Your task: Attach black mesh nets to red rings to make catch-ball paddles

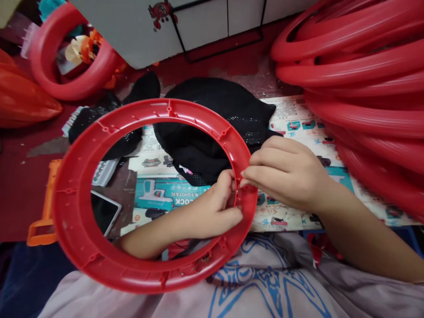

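Observation:
A large red plastic ring [76,221] rests tilted on my lap. My left arm passes through its opening, and my left hand [217,207] grips the ring's inner right edge with curled fingers. From the outside, my right hand [286,170] pinches the same spot on the rim, fingers pressed together. Black mesh fabric [215,115] lies on the floor just behind the ring, partly seen through its opening.
A tall stack of red rings [357,79] fills the right side. Another red ring [49,57] lies at the far left. Printed cardboard sheets [165,198], a phone [104,212] and an orange plastic part [46,207] lie on the red floor.

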A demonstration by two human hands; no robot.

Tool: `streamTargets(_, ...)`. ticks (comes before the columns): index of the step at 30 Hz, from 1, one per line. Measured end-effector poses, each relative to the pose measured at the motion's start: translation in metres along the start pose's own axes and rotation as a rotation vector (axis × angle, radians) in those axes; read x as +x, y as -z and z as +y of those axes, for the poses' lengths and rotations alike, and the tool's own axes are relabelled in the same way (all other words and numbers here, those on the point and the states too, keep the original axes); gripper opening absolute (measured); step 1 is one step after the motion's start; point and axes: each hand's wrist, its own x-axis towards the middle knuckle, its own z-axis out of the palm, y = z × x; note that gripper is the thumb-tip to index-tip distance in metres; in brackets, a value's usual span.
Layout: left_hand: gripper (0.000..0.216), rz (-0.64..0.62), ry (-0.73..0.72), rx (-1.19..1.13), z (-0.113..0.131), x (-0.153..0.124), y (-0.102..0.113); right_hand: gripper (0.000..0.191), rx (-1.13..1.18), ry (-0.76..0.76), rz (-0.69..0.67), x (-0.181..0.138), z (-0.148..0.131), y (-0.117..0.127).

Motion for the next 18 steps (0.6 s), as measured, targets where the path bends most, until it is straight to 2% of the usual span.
streamTargets(5, 0.034, -0.037, 0.013, 0.065, 0.0028, 0.0004, -0.0002, 0.023, 0.173, -0.082, -0.069, 0.0020, 0.0015, -0.0011)
streamTargets(9, 0.050, -0.048, -0.056, 0.068, 0.0036, 0.0023, -0.0017, 0.025, 0.278, -0.118, -0.113, 0.0012, 0.0039, 0.0005)
streamTargets(12, 0.060, -0.047, -0.085, 0.068, 0.0034, 0.0036, -0.0020, 0.024, 0.303, -0.143, -0.131, 0.0007, 0.0048, 0.0014)
streamTargets(18, 0.055, -0.086, -0.076, 0.133, 0.0009, 0.0016, -0.0013, 0.024, 0.265, -0.106, -0.148, -0.0001, 0.0063, -0.0030)
